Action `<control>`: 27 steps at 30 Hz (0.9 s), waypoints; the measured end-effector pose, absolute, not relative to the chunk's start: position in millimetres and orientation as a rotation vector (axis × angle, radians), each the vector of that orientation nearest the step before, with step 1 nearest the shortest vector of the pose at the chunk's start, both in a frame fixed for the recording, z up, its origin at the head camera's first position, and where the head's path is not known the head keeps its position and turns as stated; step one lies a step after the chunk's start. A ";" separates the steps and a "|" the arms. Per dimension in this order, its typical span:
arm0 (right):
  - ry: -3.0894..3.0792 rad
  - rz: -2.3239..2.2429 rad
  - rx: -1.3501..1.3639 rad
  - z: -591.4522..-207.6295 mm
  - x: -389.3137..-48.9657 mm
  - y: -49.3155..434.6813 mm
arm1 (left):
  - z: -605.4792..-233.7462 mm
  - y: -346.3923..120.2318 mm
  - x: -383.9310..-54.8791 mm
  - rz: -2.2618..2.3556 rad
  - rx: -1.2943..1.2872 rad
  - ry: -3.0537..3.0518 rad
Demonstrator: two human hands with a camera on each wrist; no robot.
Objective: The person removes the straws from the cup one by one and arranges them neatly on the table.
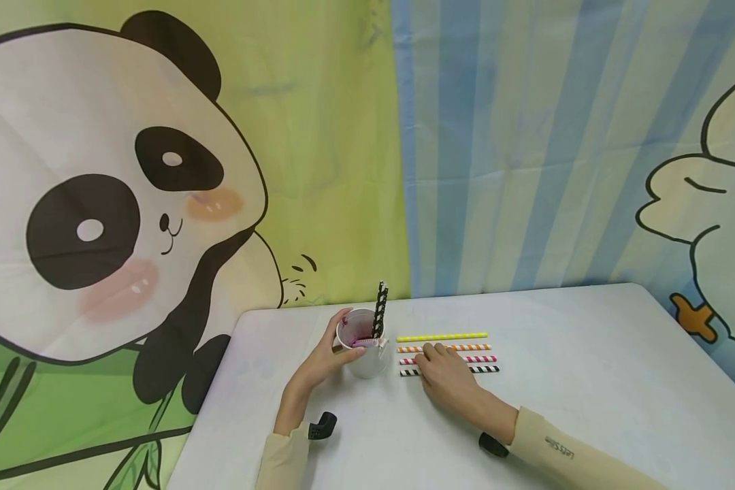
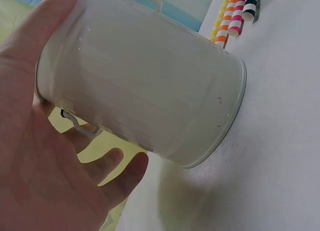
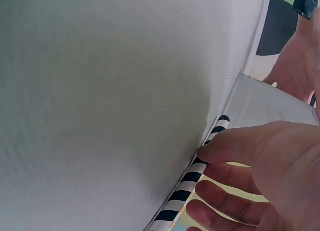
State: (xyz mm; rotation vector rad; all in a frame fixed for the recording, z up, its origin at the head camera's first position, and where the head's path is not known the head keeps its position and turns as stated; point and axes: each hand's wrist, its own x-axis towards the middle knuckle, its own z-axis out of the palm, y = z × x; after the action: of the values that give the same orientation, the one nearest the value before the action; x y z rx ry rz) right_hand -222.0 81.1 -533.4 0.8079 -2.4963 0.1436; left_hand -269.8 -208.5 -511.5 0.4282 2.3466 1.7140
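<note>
On the left, my left hand grips a translucent plastic cup, which leans on the white table. Black-and-white patterned straws stick up out of it, and something pink-purple lies inside, unclear. In the left wrist view, the cup has small loops on its sides. To its right lie yellow, orange, pink and black striped straws in a row. My right hand reaches over them; its thumb and fingers pinch the black-and-white striped straw near its left end.
The white table runs to a printed curtain with a panda figure on its left. Dark wrist cameras sit on both wrists beside beige sleeves.
</note>
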 end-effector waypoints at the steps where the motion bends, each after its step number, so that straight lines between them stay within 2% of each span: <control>1: -2.501 0.138 0.805 -533.7 -221.9 81.0 | -511.4 -208.4 -269.8 1.715 0.430 2.345; 20: -2.598 0.169 0.754 -532.9 -220.3 78.9 | -513.5 -208.0 -270.1 1.727 0.423 2.330; 27: -2.612 0.438 0.744 -523.6 -219.2 79.8 | -513.4 -208.1 -270.5 1.716 0.413 2.342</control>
State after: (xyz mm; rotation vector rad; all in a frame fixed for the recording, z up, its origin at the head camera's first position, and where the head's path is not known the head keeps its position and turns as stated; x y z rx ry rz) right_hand -219.2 79.8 -523.6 0.7436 -2.6115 0.4378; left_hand -270.5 -208.1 -513.4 0.4130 2.3420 1.7165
